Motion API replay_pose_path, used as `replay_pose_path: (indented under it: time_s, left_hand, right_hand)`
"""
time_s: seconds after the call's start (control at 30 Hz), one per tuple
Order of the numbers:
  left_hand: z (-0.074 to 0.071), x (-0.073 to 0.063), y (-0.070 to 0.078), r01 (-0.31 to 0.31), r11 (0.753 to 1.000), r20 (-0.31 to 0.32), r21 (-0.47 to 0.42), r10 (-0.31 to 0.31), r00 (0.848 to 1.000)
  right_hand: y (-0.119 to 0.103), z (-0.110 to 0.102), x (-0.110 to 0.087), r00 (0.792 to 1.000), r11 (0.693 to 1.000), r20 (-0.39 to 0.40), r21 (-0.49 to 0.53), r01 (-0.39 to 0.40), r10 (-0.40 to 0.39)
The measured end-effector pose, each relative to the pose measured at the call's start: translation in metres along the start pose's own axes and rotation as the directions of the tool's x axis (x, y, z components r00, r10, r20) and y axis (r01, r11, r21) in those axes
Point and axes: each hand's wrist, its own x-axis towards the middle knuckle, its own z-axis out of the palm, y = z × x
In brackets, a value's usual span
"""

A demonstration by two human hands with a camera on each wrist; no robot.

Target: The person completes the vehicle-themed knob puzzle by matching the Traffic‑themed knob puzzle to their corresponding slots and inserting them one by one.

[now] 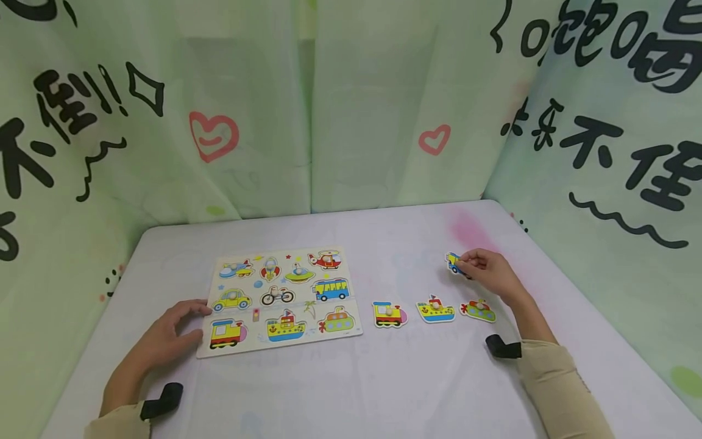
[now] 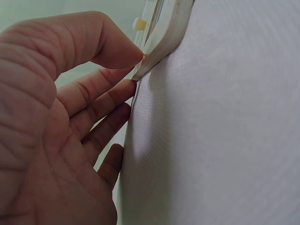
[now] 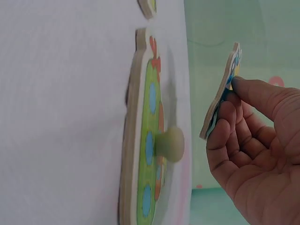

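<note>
The right hand point(image 1: 488, 273) is clamping its thumb and fingers on a wooden bus piece point(image 1: 451, 263), holding it above the table's point(image 1: 417, 378) right side. The left hand point(image 1: 167, 335), thumb and forefinger apart, is touching the left edge of the puzzle board point(image 1: 255, 342). A train piece point(image 1: 388, 314), ship piece point(image 1: 436, 312) and submarine piece point(image 1: 479, 311) are lying right of the board, nearer than the bus.

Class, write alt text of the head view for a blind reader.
A person's right hand holds a blue-and-yellow vehicle piece; the left hand touches a puzzle board. Train, ship and submarine pieces lie on the white table.
</note>
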Motion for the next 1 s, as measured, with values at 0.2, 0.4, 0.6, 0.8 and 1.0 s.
replay_pose_path:
  time_s: [0.2, 0.4, 0.6, 0.8, 1.0]
  left_hand:
    - [0.001, -0.002, 0.000, 0.004, 1.000, -0.003, -0.002, -0.004, 1.000]
    - [0.004, -0.002, -0.001, -0.005, 1.000, 0.006, -0.006, 0.005, 1.000]
    - [0.001, 0.003, -0.001, -0.039, 0.999, -0.012, 0.013, 0.040, 0.999]
    - [-0.002, 0.002, -0.002, -0.020, 1.000, -0.006, 0.009, 0.020, 1.000]
    - [0.000, 0.000, -0.002, -0.014, 1.000, -0.008, 0.014, 0.015, 1.000]
  right_hand:
    - [-0.012, 0.014, 0.001, 1.000, 0.996, 0.020, 0.092, -0.003, 0.001]
    - [-0.025, 0.028, 0.001, 0.999, 0.992, 0.051, 0.125, -0.010, 0.004]
    - [-0.045, 0.044, 0.005, 0.998, 0.993, 0.069, 0.120, 0.005, -0.013]
    - [-0.065, 0.067, 0.006, 0.992, 0.990, 0.110, 0.134, 0.041, -0.056]
    - [-0.078, 0.084, 0.007, 0.984, 0.980, 0.148, 0.184, 0.071, -0.099]
